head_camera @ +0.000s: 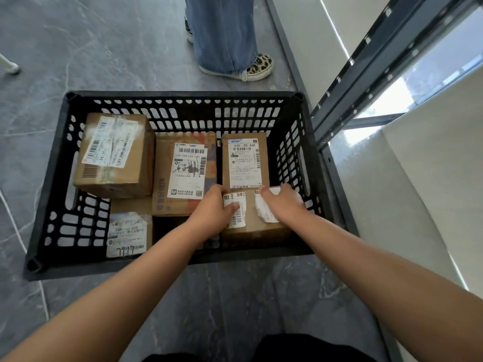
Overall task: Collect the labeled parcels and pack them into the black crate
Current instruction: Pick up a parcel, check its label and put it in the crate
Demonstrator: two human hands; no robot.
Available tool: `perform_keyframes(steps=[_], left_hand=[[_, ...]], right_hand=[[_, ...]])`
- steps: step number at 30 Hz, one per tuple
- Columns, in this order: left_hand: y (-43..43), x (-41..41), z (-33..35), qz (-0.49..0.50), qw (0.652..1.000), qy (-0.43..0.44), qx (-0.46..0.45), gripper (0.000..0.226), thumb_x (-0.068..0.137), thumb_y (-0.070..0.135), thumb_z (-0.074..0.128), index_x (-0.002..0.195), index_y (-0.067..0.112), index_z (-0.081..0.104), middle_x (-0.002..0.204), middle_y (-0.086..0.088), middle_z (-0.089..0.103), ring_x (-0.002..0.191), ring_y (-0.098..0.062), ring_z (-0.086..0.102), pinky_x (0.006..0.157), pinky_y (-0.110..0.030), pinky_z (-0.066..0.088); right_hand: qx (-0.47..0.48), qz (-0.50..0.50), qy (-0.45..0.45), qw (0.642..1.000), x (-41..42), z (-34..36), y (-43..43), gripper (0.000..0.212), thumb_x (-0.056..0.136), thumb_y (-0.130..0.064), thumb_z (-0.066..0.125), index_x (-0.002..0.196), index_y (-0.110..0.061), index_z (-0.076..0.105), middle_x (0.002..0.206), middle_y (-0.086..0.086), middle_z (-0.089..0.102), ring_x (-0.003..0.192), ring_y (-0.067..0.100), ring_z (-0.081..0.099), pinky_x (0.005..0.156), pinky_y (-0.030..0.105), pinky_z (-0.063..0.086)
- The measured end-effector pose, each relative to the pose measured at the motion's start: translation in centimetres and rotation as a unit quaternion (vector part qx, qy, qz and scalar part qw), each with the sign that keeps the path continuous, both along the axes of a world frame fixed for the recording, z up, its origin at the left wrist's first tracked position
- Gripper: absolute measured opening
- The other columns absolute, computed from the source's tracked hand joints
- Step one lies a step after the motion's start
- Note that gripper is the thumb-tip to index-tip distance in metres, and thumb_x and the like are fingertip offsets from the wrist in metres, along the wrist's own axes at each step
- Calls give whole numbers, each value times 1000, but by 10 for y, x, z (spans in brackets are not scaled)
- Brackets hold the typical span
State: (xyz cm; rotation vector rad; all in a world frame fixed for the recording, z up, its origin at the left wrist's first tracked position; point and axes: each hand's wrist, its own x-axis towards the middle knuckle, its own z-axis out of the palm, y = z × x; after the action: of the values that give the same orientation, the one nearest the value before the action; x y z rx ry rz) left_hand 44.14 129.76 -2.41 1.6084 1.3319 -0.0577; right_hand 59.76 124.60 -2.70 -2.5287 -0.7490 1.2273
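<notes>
Now both hands, left hand (213, 209) and right hand (283, 203), clasp the small labeled parcel (252, 218) from either side, seemingly lowering it into the black crate (183, 96)'s near-right corner, long axis running between them.

A grey marbled floor (104, 48) is carrying a black crate (183, 95), which is sitting just beside a metal shelving frame (360, 82). A person in leopard-print shoes (260, 65) is standing on the floor beyond the crate.

Grey marble floor (109, 48), bystander's jeans (222, 30), leopard-print shoe (257, 66), metal shelving frame (366, 74).
</notes>
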Motion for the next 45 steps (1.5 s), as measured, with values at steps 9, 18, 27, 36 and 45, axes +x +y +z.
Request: perform_keyframes(steps=[9, 18, 27, 36, 45], left_hand=[[-3, -6, 1, -159, 977, 114, 87, 67, 77, 45, 72, 128, 16, 39, 132, -6, 46, 113, -26, 55, 86, -37, 47], [-3, 6, -5, -244, 939, 213, 113, 76, 72, 48, 75, 133, 17, 43, 132, -6, 43, 114, -26, 54, 85, -41, 49], [13, 25, -2, -316, 903, 272, 106, 71, 64, 54, 80, 117, 14, 54, 107, -2, 59, 97, -22, 59, 67, -32, 45], [9, 31, -22, -357, 868, 308, 158, 47, 70, 58, 73, 77, 16, 51, 67, 4, 47, 63, -14, 49, 51, -28, 36], [13, 28, -28, -329, 892, 263, 162, 52, 61, 54, 81, 78, 16, 50, 65, 4, 42, 69, -19, 49, 59, -31, 39]], right_hand=[[-65, 224, -190, 954, -4, -5, -6, 53, 95, -55, 24, 118, -9, 39, 81, 5, 50, 74, 24, 48, 61, 34, 35], [-171, 119, 75, 975, 6, -11, 4, 69, 93, -58, 28, 145, -24, -1, 145, 20, 30, 68, 35, 64, 52, 39, 58], [-254, 65, 144, 954, 9, -11, 21, 69, 94, -52, 36, 146, -14, 10, 145, 24, 31, 90, 43, 63, 63, 43, 59], [-292, 116, 104, 944, 9, -26, 19, 71, 94, -57, 21, 149, -13, 15, 136, 27, 45, 108, 37, 58, 82, 41, 53], [-243, 122, 69, 960, 11, -39, 14, 76, 89, -57, 29, 150, -19, 6, 154, 18, 22, 137, 38, 30, 110, 50, 32]])
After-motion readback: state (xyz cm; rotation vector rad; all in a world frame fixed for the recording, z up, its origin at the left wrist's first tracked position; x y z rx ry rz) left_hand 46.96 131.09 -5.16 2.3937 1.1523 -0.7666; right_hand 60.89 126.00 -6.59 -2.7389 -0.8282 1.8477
